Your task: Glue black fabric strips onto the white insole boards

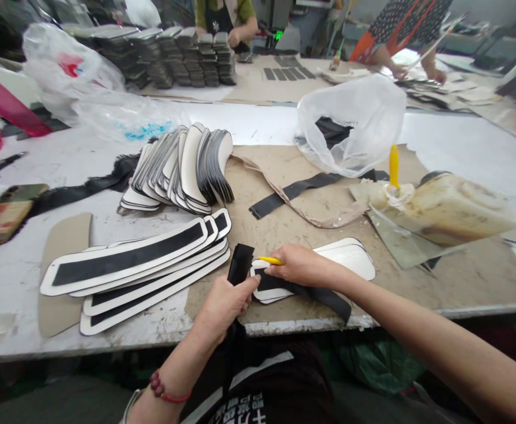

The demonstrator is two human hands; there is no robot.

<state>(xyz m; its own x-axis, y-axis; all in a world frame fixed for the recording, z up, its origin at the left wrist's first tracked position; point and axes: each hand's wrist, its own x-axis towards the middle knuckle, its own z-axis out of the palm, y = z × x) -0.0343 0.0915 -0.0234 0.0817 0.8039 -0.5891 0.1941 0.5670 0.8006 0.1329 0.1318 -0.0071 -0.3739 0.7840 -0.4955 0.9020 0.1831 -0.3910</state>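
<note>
My left hand (229,303) is closed round a folded black strip (241,263), whose tail hangs below the table edge. Its thumb touches the near end of a white curved piece (349,259). My right hand (300,268) is closed on a slim yellow tool (269,259); only its pointed end shows, so its kind is unclear. Under that hand, a black strip (331,303) lies on the white piece and trails off its near side. To the left, white curved pieces with black strips (129,256) on them lie in an overlapping pile.
Behind the pile stands a row of white curved pieces (191,165). At right are a stained plastic container (461,206) with a yellow handle (394,165) standing in it, and a plastic bag (355,123). Two people work across the table near stacked dark pieces (187,56).
</note>
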